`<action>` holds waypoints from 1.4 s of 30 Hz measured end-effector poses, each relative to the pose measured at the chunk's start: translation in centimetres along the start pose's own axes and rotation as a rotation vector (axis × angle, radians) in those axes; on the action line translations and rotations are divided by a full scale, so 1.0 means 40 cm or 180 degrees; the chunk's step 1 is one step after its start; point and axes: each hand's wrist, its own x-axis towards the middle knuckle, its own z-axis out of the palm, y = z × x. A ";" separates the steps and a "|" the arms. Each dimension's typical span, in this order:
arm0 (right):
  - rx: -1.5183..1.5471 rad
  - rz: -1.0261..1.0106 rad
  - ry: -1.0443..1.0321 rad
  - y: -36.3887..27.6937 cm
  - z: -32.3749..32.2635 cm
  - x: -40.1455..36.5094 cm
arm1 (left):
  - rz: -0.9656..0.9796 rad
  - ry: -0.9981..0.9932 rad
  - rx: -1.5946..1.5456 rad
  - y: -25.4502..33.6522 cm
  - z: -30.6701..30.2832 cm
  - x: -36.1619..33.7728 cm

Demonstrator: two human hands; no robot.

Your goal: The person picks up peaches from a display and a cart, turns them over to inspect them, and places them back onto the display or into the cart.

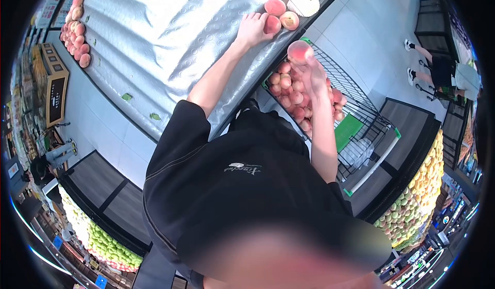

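My left hand is closed around a peach at the right edge of the display. Two more peaches touch or sit close to it, a red one behind and a paler one to the right. In my right hand another peach is held up above the shopping cart. Below that hand, a heap of peaches fills the cart's front part; my right hand and forearm hide some of them.
Silver padded sheeting covers the display, with a few green leaves on it. More peaches line its far left edge. The cart also holds a green panel and a clear plastic bag. Fruit stands and other people are around.
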 end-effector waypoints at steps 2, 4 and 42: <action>0.0198 -0.0162 -0.0269 -0.008 -0.018 -0.021 | -0.0044 0.0119 -0.0083 -0.002 0.011 -0.009; 0.0337 -0.0362 -0.0489 -0.019 -0.029 -0.040 | -0.0366 0.0369 -0.0859 0.013 0.006 -0.029; -0.0643 -0.1320 -0.3109 0.256 0.563 -0.710 | -0.1387 0.3741 -0.4857 0.504 -0.724 -1.270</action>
